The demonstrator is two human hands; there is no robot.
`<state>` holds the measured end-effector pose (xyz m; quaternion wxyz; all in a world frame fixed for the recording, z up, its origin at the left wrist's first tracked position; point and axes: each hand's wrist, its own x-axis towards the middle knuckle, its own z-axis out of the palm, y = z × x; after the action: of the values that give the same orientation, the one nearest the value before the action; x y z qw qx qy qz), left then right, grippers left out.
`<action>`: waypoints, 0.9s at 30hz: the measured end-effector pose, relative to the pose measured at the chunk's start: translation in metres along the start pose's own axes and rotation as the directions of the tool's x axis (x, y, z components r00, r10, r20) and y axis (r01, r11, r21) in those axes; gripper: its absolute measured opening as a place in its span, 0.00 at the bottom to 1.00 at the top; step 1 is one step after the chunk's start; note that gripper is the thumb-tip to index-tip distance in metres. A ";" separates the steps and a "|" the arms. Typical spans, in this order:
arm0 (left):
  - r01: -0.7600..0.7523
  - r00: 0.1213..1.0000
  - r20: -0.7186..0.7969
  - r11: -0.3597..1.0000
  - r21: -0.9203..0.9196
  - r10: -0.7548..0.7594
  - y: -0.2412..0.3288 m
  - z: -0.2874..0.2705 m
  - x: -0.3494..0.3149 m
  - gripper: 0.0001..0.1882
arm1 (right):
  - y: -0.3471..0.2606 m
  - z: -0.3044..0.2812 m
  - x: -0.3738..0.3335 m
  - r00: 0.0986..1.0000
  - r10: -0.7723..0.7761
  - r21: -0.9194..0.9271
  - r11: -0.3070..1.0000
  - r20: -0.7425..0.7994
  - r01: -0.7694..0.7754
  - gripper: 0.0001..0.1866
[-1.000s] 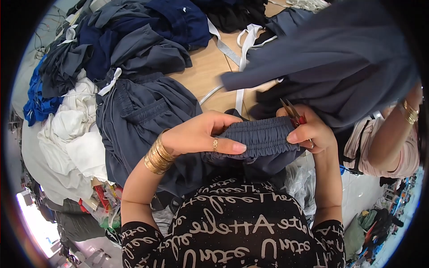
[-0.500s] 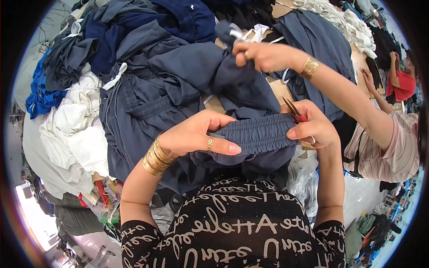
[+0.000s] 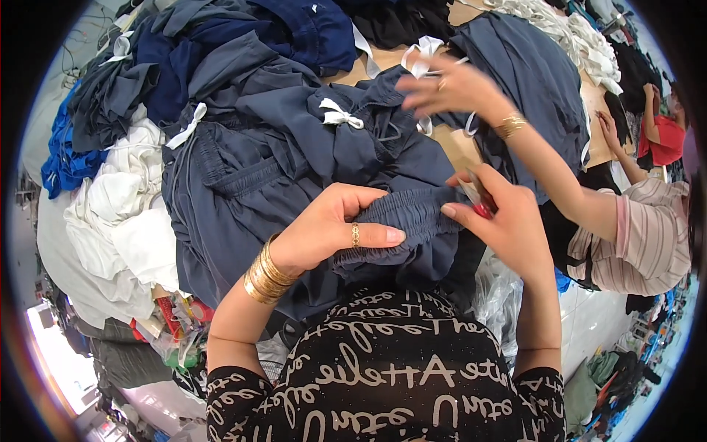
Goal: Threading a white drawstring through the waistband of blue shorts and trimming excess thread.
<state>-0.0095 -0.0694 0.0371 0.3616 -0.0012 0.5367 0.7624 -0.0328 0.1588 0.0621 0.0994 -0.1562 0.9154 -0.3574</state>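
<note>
A dark blue-grey garment with a gathered elastic waistband (image 3: 409,215) lies across the front of the pile before me. My left hand (image 3: 346,225) grips the waistband's left part, thumb on top and fingers behind. At its right end is my right hand (image 3: 504,214), thumb and fingertips close to the fabric; whether they pinch it I cannot tell. Held in that same hand are small thread snips (image 3: 480,200) with a red handle, their metal blades pointing up and left, slightly blurred.
Another person's hand (image 3: 453,85), blurred, reaches from the right over the dark garments. A white tie bow (image 3: 341,116) rests on the pile. White cloth (image 3: 125,214) lies at left, clear plastic (image 3: 501,287) below my right hand. A co-worker in red (image 3: 665,136) is far right.
My right hand has shifted left along the waistband with the snips, and the held part looks shorter. The other person's hand has let go of a garment, whose white bow now lies on the pile.
</note>
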 end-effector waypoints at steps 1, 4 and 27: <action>0.000 1.000 0.001 1.000 -0.003 0.000 0.000 0.001 -0.001 0.14 | -0.011 -0.004 -0.006 1.000 0.006 -0.041 0.999 0.012 -0.006 0.20; -0.033 0.999 -0.033 0.998 0.057 0.035 0.002 0.006 -0.001 0.12 | -0.031 -0.005 -0.024 0.995 -0.083 0.043 0.996 0.064 0.080 0.23; -0.161 0.979 -0.074 0.947 0.277 0.188 -0.002 0.014 0.001 0.09 | -0.032 0.007 -0.034 0.941 -0.327 -0.269 0.902 0.088 0.338 0.10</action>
<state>-0.0038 -0.0568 0.0412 0.2623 0.0578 0.6506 0.7104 0.0075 0.1445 0.0814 0.0323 -0.3296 0.9145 -0.2325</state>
